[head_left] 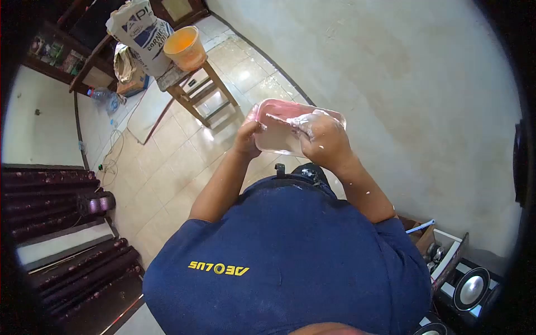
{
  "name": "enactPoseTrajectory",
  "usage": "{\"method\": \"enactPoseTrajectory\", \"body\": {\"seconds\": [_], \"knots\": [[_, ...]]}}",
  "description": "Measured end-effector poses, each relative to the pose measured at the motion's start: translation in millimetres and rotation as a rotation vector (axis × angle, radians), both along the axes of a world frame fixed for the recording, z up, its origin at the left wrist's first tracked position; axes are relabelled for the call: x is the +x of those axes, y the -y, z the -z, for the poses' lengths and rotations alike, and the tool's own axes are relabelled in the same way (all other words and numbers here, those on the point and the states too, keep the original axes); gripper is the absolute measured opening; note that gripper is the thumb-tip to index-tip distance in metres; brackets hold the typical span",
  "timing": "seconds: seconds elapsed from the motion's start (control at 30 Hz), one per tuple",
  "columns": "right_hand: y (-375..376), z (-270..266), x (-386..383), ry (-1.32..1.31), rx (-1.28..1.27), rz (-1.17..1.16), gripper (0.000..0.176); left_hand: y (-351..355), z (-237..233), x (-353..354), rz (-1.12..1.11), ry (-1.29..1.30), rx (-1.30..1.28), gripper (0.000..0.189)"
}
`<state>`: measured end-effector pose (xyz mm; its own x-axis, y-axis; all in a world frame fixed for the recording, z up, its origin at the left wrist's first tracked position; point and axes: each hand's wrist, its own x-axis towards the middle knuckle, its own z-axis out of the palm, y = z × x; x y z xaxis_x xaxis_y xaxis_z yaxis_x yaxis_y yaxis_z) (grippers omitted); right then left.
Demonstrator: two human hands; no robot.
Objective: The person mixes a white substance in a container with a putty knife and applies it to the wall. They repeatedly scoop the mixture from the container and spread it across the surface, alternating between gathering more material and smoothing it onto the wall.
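Nearest to us is our dark blue shirt (335,240), with yellow lettering across the chest; at the near right a round speaker (470,289) sits beside an open box of odds and ends (441,254); at the near left hang dark purple curtains (47,195).

Beyond the shirt we have both hands up at the pink tray (279,107), which is off the floor, between them; our left hand (248,134) grips its left end, the thumb on the near side of the rim and the other fingers mostly hidden; our right hand (326,137) is over the tray's right part, its fingers closed around a thin tool (277,119) that points left across the inside; those fingers are smeared with white stuff (a few specks dot the forearm too), and we cannot tell the tool's full shape.

Farther on, pale floor tiles (162,195) spread to the left, a loose cable (114,159) lying on them; at the far left a wooden stool (221,85) bears an orange bucket (187,56) and, just left of it, a tall printed sack (148,47); left of the stool are a cardboard box (133,86) and a plastic bottle (103,96); a bare grey wall (402,84) fills the far right.
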<state>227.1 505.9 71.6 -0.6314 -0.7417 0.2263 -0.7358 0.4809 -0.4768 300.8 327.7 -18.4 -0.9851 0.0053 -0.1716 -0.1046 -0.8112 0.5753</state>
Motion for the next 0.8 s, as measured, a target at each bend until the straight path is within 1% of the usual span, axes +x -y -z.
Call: {"method": "enactPoseTrajectory", "body": {"seconds": [0.07,0.13,0.2,0.27,0.33,0.37,0.4,0.43,0.47,0.53,0.6,0.63,0.67,0.73,0.77,0.8], "knots": [[-1,8,-9,0.001,0.004,0.006,0.016,0,7,-10,-0.005,-0.010,-0.014,0.059],[-7,6,-24,0.087,0.056,-0.048,0.018,-2,13,-25,0.005,-0.026,-0.034,0.059],[-12,0,-42,0.083,0.047,-0.039,0.018,-4,21,-44,0.037,-0.050,0.008,0.062],[-11,-11,-59,0.097,-0.086,0.210,0.018,-7,15,-67,0.084,-0.050,-0.024,0.065],[-18,0,-81,0.064,-0.100,0.218,0.017,-16,17,-92,0.043,-0.089,-0.094,0.067],[-18,4,-89,0.075,-0.090,0.216,0.016,-22,21,-108,0.077,-0.164,-0.024,0.068],[-18,8,-97,0.087,-0.080,0.216,0.016,-22,22,-120,0.101,-0.163,-0.031,0.068],[-19,15,-109,0.036,-0.107,0.150,0.016,-24,23,-131,0.109,-0.107,-0.016,0.068],[-25,20,-119,0.033,-0.115,0.173,0.016,-28,22,-143,0.118,-0.052,-0.003,0.069],[-41,24,-134,0.034,-0.017,0.169,0.017,-41,22,-164,0.158,-0.109,-0.040,0.069],[-55,21,-149,0.075,0.023,0.212,0.018,-49,29,-182,0.171,0.016,-0.016,0.068],[-62,21,-156,0.086,0.010,0.181,0.019,-57,21,-195,0.198,-0.061,-0.102,0.064],[-69,20,-161,0.099,-0.004,0.147,0.020,-62,26,-204,0.218,-0.056,-0.099,0.064],[-81,20,-170,0.135,0.029,0.156,0.021,-68,40,-219,0.172,-0.040,-0.033,0.065],[-88,23,-171,0.156,0.047,0.153,0.021,-71,45,-224,0.190,0.007,-0.098,0.066],[-92,25,-173,0.181,0.062,0.150,0.021,-74,49,-229,0.202,0.012,-0.094,0.066]]}}
